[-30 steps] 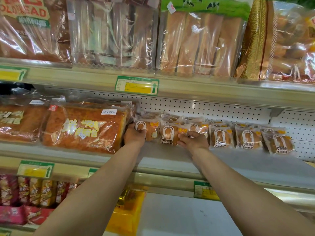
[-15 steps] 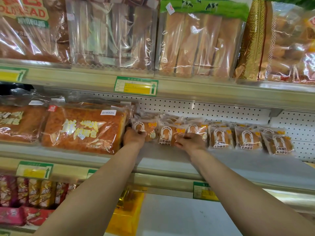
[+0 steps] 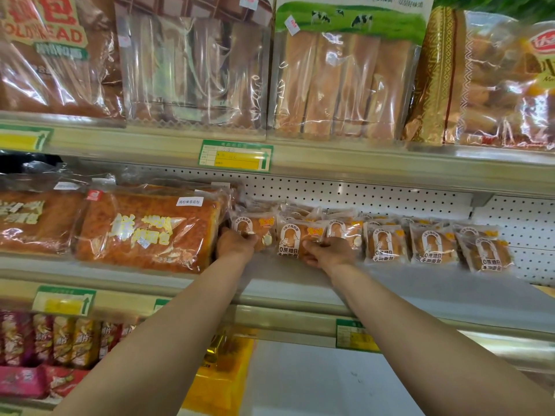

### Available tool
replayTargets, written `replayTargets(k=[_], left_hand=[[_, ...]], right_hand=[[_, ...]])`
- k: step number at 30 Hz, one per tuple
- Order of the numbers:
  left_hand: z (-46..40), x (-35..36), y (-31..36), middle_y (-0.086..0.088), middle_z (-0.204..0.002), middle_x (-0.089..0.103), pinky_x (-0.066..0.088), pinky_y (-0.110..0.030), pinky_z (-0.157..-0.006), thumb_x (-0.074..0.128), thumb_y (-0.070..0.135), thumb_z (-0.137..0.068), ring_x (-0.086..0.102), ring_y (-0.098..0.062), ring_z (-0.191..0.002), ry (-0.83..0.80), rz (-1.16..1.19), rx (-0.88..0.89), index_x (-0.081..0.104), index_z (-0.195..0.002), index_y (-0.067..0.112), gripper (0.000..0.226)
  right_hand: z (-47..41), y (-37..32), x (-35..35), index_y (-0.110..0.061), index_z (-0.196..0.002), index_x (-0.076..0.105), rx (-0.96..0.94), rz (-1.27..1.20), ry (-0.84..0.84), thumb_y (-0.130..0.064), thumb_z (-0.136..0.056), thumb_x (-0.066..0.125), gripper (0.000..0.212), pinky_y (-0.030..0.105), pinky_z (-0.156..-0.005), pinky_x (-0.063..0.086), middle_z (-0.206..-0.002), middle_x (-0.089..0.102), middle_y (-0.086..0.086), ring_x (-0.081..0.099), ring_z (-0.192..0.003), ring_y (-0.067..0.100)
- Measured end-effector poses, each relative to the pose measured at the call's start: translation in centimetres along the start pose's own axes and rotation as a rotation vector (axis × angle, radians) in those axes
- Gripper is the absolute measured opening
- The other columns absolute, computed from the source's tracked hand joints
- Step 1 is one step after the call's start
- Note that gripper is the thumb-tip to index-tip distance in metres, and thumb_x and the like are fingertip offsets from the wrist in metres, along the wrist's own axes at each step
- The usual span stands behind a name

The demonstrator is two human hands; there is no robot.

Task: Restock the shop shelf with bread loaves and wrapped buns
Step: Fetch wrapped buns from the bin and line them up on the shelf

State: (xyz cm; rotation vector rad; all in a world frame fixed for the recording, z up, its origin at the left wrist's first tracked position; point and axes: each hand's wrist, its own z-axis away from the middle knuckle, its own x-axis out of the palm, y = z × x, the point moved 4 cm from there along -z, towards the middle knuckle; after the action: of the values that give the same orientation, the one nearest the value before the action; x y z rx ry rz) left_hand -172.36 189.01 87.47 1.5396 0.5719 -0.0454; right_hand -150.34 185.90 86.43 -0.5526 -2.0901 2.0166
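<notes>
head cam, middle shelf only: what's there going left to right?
Partly cut-off bread loaf → large orange loaf → left hand on the leftmost wrapped bun → right hand on the second bun → three more front buns → bare shelf at the far right.

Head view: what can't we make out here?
- Left hand fingertips: hidden behind the wrapped bun it grips.
- Buns farther back in the row: covered by the front packs, count unclear.
- Price tag print: too blurred to read.
- Top-shelf loaf bag: top cut off by the frame edge.
</notes>
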Motion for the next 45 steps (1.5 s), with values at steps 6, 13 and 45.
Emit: replayTargets(k=[6, 13, 45], left_hand=[[1.9, -0.2, 1.1, -0.016, -0.141, 0.054, 0.046, -0.043, -0.106, 0.078, 0.042, -0.084, 0.053, -0.036, -0.129, -0.019, 0.027, -0.017, 0.038, -0.144, 0.004, 0.081], [4.6, -1.0, 2.3, -0.018, -0.148, 0.045, 0.047, -0.042, -0.100, 0.071, 0.053, -0.087, 0.054, -0.037, -0.127, 0.010, 0.000, -0.063, 0.035, -0.149, 0.005, 0.087], [35.0, 13.6, 0.4, -0.007, -0.113, 0.065, 0.057, -0.034, -0.087, 0.075, 0.027, -0.091, 0.063, -0.019, -0.099, -0.112, 0.643, -0.198, 0.062, -0.103, 0.017, 0.020]], right_hand=[[1.2, -0.5, -0.4, -0.010, -0.087, 0.067, 0.058, -0.035, -0.031, -0.018, -0.086, 0.080, 0.015, 0.037, -0.086, 0.062, -0.093, 0.077, 0.007, 0.076, -0.080, 0.020], [3.0, -1.3, -2.8, -0.012, -0.108, 0.066, 0.079, -0.051, -0.044, -0.032, -0.086, 0.079, 0.032, 0.036, -0.079, 0.063, -0.102, 0.075, 0.003, 0.077, -0.080, 0.021], [18.7, 5.7, -27.0, -0.013, -0.092, 0.063, 0.099, -0.123, -0.169, -0.026, -0.093, 0.072, 0.016, 0.033, -0.075, 0.062, -0.099, 0.067, 0.004, 0.073, -0.091, 0.026]])
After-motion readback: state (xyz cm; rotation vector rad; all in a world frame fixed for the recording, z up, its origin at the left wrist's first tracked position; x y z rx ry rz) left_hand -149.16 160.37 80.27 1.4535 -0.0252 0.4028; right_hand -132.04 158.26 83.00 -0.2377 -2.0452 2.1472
